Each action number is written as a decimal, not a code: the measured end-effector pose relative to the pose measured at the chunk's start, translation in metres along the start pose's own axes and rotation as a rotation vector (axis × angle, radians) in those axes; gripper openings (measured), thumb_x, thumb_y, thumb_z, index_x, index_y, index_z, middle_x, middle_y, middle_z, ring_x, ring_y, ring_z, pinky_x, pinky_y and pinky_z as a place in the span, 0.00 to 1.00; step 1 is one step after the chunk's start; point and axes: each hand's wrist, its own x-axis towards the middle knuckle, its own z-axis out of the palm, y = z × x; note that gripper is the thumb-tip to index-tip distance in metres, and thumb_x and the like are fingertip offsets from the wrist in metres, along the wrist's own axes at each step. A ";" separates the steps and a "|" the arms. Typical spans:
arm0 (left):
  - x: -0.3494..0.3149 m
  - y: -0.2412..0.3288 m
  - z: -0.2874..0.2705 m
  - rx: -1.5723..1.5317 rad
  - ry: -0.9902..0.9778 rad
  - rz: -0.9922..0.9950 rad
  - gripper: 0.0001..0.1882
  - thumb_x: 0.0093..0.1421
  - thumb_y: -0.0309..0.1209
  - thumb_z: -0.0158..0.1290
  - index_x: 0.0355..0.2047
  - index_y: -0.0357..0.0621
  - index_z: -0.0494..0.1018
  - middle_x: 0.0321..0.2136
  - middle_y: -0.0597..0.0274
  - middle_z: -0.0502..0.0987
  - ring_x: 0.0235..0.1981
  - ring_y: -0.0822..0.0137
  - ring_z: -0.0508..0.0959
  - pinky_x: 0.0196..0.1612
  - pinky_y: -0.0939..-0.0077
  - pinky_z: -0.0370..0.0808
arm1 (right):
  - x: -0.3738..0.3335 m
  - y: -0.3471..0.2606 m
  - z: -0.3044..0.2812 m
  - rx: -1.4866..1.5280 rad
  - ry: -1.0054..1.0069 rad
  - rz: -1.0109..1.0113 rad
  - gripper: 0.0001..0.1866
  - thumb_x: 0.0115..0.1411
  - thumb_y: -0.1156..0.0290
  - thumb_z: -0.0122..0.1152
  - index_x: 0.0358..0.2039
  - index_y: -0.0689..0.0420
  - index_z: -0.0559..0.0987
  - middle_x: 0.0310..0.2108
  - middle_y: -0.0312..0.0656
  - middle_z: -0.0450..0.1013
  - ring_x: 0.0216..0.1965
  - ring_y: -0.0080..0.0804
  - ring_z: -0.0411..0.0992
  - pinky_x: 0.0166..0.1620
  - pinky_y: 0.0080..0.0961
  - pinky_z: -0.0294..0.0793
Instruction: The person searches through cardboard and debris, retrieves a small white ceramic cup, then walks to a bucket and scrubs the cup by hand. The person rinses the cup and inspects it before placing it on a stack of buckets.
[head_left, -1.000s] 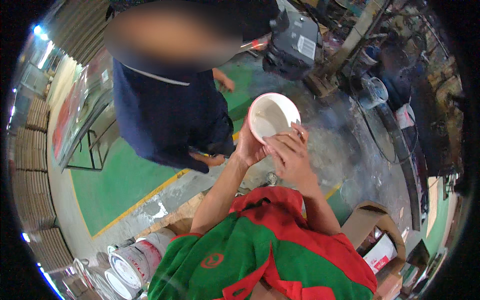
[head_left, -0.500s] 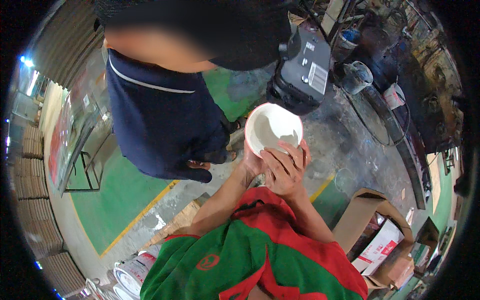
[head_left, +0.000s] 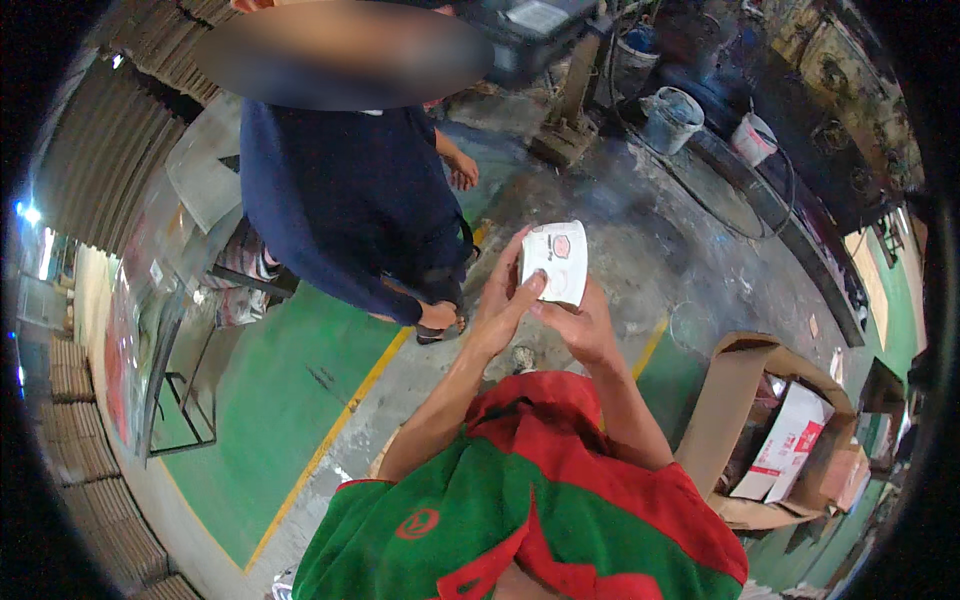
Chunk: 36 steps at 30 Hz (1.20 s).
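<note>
A white paper bowl (head_left: 560,258) with a small pink and dark print on its side is held out before my chest. It is tilted so its printed side faces up and its inside is hidden. My left hand (head_left: 502,305) grips it from the left, thumb pressed on the printed side. From the lower right, my right hand (head_left: 583,327) closes on it too, its fingers partly hidden behind the bowl.
A person in dark blue (head_left: 340,210) stands ahead to the left. Buckets (head_left: 672,120) stand at the far right near a dark curved rail and a hose. An open cardboard box (head_left: 715,400) holding packages sits at my right. Stacked cardboard (head_left: 78,420) lines the far left.
The bowl has been turned from mouth-up to side-up, and both hands have shifted their hold. The other person has moved back; the black device near the bowl is no longer in that place.
</note>
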 end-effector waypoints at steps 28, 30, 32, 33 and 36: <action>-0.023 0.054 -0.005 -0.639 -0.060 -0.189 0.24 0.56 0.21 0.60 0.52 0.37 0.65 0.46 0.57 0.76 0.48 0.68 0.77 0.54 0.71 0.75 | -0.024 -0.010 0.003 0.932 -0.012 -0.124 0.26 0.69 0.58 0.42 0.57 0.66 0.66 0.54 0.52 0.69 0.55 0.43 0.70 0.58 0.39 0.69; -0.025 0.058 -0.013 -0.707 -0.032 -0.204 0.21 0.57 0.21 0.59 0.50 0.39 0.67 0.45 0.57 0.77 0.47 0.69 0.78 0.52 0.71 0.76 | -0.020 -0.009 0.010 0.544 0.084 -0.144 0.26 0.69 0.59 0.41 0.58 0.67 0.65 0.55 0.52 0.69 0.56 0.43 0.69 0.59 0.39 0.68; -0.027 0.060 -0.019 -0.737 -0.028 -0.211 0.21 0.57 0.22 0.59 0.50 0.39 0.67 0.45 0.59 0.77 0.47 0.69 0.78 0.53 0.71 0.76 | -0.016 -0.008 0.016 0.529 0.061 -0.158 0.25 0.70 0.60 0.39 0.58 0.67 0.64 0.55 0.51 0.69 0.57 0.43 0.68 0.60 0.39 0.66; -0.029 0.061 -0.022 -0.737 -0.029 -0.182 0.21 0.57 0.22 0.59 0.50 0.39 0.67 0.46 0.59 0.77 0.47 0.69 0.78 0.53 0.71 0.76 | -0.014 -0.008 0.020 0.694 0.012 -0.147 0.25 0.70 0.61 0.39 0.59 0.67 0.64 0.55 0.51 0.69 0.57 0.42 0.68 0.61 0.39 0.66; -0.032 0.063 -0.028 -0.696 0.011 -0.157 0.23 0.57 0.27 0.60 0.51 0.39 0.66 0.47 0.60 0.76 0.48 0.68 0.77 0.52 0.68 0.77 | -0.010 -0.011 0.025 0.816 -0.047 -0.128 0.24 0.71 0.61 0.37 0.59 0.65 0.64 0.57 0.50 0.67 0.58 0.42 0.67 0.61 0.40 0.65</action>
